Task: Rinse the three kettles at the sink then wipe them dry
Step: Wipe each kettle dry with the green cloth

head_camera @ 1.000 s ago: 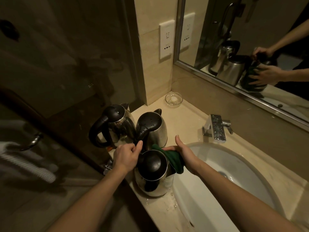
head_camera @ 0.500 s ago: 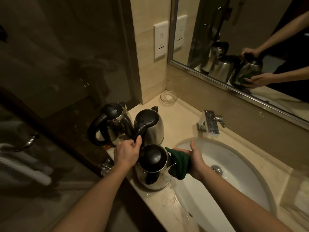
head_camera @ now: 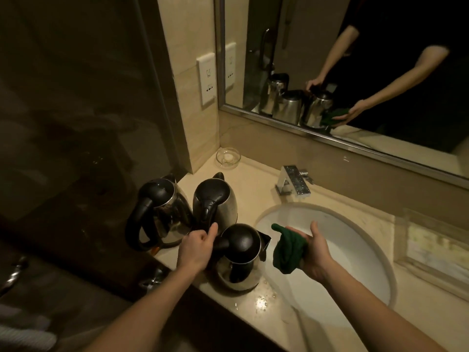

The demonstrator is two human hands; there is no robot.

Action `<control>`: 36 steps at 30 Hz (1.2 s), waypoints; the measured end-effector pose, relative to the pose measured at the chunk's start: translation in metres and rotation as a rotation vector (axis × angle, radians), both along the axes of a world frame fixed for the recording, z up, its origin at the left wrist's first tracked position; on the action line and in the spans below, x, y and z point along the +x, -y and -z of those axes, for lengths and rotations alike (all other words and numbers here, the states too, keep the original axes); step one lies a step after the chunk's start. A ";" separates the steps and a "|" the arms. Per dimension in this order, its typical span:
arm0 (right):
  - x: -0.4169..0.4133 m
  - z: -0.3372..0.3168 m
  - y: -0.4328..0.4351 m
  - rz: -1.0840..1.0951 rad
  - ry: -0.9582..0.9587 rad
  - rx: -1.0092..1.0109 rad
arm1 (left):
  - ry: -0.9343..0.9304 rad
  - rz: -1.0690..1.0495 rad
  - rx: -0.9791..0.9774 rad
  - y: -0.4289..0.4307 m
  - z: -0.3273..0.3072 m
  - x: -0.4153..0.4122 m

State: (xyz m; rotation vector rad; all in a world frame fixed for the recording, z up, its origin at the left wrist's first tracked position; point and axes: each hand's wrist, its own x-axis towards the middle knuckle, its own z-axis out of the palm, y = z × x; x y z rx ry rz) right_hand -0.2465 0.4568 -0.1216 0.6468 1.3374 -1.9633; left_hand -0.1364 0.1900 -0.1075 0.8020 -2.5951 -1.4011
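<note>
Three steel kettles with black lids stand on the beige counter left of the sink (head_camera: 360,252). The near kettle (head_camera: 238,260) sits at the basin's edge, and my left hand (head_camera: 196,247) grips its black handle. Behind it stand the middle kettle (head_camera: 215,199) and the left kettle (head_camera: 160,212). My right hand (head_camera: 314,252) holds a bunched green cloth (head_camera: 288,247) over the basin, a little apart from the near kettle's spout.
A square chrome faucet (head_camera: 294,180) stands behind the basin. A small glass dish (head_camera: 228,158) sits in the corner by the wall. Water drops lie on the counter (head_camera: 261,303) in front of the near kettle. A mirror (head_camera: 355,72) runs above; dark glass lies to the left.
My right hand has drawn the green cloth away from the near kettle's side, out over the basin. My left hand keeps its grip on the handle.
</note>
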 end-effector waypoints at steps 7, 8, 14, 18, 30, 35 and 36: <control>0.032 -0.006 0.011 0.139 -0.014 0.024 | 0.183 0.347 0.433 0.038 0.007 -0.002; 0.034 -0.007 0.013 0.155 -0.012 0.025 | 0.171 0.350 0.432 0.037 0.007 -0.001; 0.042 -0.008 0.017 0.219 0.007 0.003 | 0.060 0.153 0.477 0.016 0.014 0.011; 0.036 -0.013 0.009 0.210 0.005 0.038 | -0.013 0.047 0.508 0.000 0.013 0.013; -0.010 -0.021 -0.035 0.145 -0.007 0.069 | -0.161 -0.323 0.584 -0.074 -0.013 -0.050; -0.033 -0.017 -0.051 0.145 0.003 0.086 | -0.194 -0.338 0.497 -0.091 -0.019 -0.090; -0.037 -0.015 -0.054 0.143 0.004 0.085 | -0.195 -0.333 0.484 -0.094 -0.019 -0.098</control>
